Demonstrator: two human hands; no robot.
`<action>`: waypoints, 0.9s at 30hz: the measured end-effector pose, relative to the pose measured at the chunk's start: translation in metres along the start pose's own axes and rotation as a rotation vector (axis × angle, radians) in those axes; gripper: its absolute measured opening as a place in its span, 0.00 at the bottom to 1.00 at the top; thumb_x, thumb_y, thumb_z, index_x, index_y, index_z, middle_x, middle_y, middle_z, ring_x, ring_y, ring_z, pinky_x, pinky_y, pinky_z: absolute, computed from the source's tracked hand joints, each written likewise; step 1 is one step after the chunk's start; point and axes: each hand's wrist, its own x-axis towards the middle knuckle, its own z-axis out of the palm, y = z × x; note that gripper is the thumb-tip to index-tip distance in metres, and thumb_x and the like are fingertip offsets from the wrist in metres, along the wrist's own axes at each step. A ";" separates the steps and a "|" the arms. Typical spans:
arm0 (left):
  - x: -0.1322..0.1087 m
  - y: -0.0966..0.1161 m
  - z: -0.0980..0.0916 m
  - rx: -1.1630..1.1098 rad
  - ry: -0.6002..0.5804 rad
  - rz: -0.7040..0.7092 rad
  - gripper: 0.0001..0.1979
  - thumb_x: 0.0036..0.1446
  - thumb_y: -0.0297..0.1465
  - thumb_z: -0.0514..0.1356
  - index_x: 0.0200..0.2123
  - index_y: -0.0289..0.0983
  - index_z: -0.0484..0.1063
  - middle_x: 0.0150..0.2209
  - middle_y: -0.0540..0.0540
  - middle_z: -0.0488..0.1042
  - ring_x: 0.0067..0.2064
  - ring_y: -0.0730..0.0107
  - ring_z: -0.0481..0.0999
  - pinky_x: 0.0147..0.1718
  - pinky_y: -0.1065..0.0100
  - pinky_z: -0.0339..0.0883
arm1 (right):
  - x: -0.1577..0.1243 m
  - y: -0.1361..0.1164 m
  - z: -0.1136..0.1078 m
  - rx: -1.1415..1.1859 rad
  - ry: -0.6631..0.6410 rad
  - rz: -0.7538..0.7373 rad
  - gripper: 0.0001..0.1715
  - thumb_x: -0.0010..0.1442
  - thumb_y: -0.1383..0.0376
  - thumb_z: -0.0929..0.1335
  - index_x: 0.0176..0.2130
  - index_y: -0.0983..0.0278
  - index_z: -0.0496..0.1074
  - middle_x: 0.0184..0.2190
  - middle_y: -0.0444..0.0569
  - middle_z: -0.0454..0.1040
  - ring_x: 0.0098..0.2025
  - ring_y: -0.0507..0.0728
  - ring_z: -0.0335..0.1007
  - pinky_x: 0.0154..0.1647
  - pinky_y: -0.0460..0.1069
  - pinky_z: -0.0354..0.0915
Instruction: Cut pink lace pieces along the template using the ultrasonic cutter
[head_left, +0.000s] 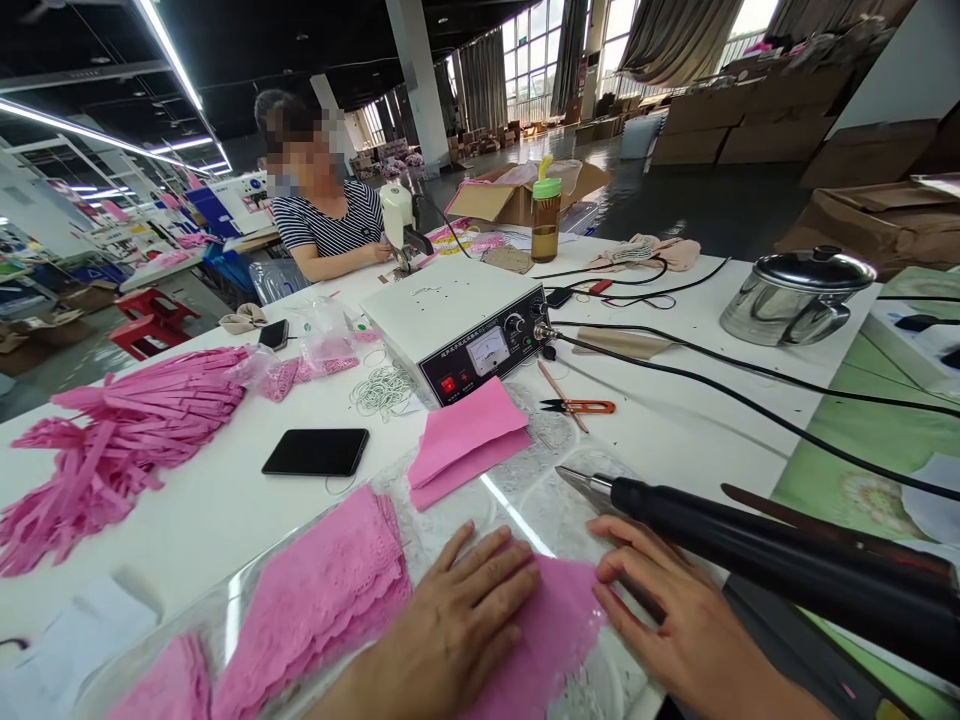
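My left hand (457, 620) lies flat with its fingers stretched over a piece of pink fabric (559, 610) on a clear plastic sheet (607, 690). At that piece's right edge, the thumb and a finger of my right hand (675, 610) come together on the cloth. A black-handled tool with a pointed metal tip (720, 520) extends above my right hand; nothing shows me gripping it. Left of my left hand is a stack of pink scalloped fabric pieces (322, 590), beside a smaller pink stack (169, 685). A folded pink piece (469, 440) lies farther forward.
A control box (480, 350) with a dial and cables stands mid-table. Orange-handled thread snips (581, 406), a phone (315, 452), pink strips (150, 430), a bottle (546, 225) and a steel-lidded pot (795, 300) lie around it. Across the table, a person (337, 225) sits by a machine.
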 end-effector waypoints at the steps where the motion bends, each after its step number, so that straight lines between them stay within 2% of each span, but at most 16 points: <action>1: -0.002 -0.001 0.001 0.000 0.000 -0.017 0.20 0.70 0.31 0.47 0.63 0.34 0.58 0.63 0.44 0.63 0.66 0.59 0.58 0.63 0.49 0.55 | 0.001 -0.001 0.000 0.004 -0.005 0.005 0.08 0.64 0.63 0.63 0.31 0.57 0.66 0.46 0.52 0.74 0.46 0.59 0.75 0.42 0.53 0.74; 5: -0.007 -0.003 0.003 -0.017 -0.003 -0.041 0.20 0.70 0.31 0.49 0.63 0.35 0.59 0.62 0.42 0.64 0.66 0.58 0.59 0.63 0.48 0.56 | 0.002 -0.002 -0.002 0.023 -0.009 0.011 0.10 0.64 0.64 0.62 0.30 0.57 0.67 0.45 0.51 0.74 0.46 0.58 0.75 0.41 0.52 0.74; 13: -0.008 -0.002 0.005 -0.030 0.053 -0.037 0.19 0.68 0.31 0.51 0.60 0.35 0.63 0.61 0.40 0.66 0.65 0.55 0.61 0.62 0.45 0.55 | -0.003 0.000 -0.006 0.018 -0.014 0.082 0.13 0.65 0.58 0.62 0.29 0.57 0.69 0.47 0.52 0.75 0.50 0.59 0.74 0.45 0.52 0.73; 17: -0.009 -0.001 0.006 -0.001 0.068 -0.030 0.20 0.68 0.32 0.52 0.60 0.36 0.63 0.62 0.40 0.65 0.65 0.55 0.60 0.63 0.45 0.53 | 0.001 -0.003 -0.002 -0.005 -0.033 0.123 0.09 0.64 0.58 0.63 0.34 0.56 0.70 0.48 0.50 0.75 0.51 0.61 0.73 0.46 0.55 0.73; 19: -0.010 -0.001 0.007 0.006 0.065 -0.026 0.20 0.67 0.33 0.52 0.61 0.36 0.62 0.62 0.40 0.65 0.66 0.54 0.59 0.63 0.45 0.53 | 0.005 -0.005 0.002 -0.001 -0.031 0.110 0.07 0.65 0.60 0.63 0.36 0.57 0.69 0.48 0.50 0.75 0.50 0.61 0.74 0.46 0.56 0.72; 23: -0.012 0.000 0.009 -0.011 0.072 -0.015 0.21 0.67 0.33 0.54 0.61 0.36 0.62 0.62 0.40 0.64 0.66 0.54 0.58 0.64 0.44 0.50 | 0.012 -0.010 0.008 0.030 -0.038 0.094 0.08 0.65 0.64 0.61 0.33 0.58 0.67 0.46 0.49 0.74 0.44 0.58 0.75 0.42 0.55 0.71; 27: -0.015 0.000 0.011 -0.001 0.088 -0.003 0.21 0.66 0.33 0.54 0.61 0.36 0.62 0.63 0.38 0.62 0.67 0.53 0.56 0.64 0.42 0.49 | 0.014 -0.009 0.008 0.083 -0.026 0.107 0.09 0.65 0.63 0.62 0.32 0.57 0.68 0.42 0.47 0.74 0.42 0.57 0.75 0.41 0.54 0.70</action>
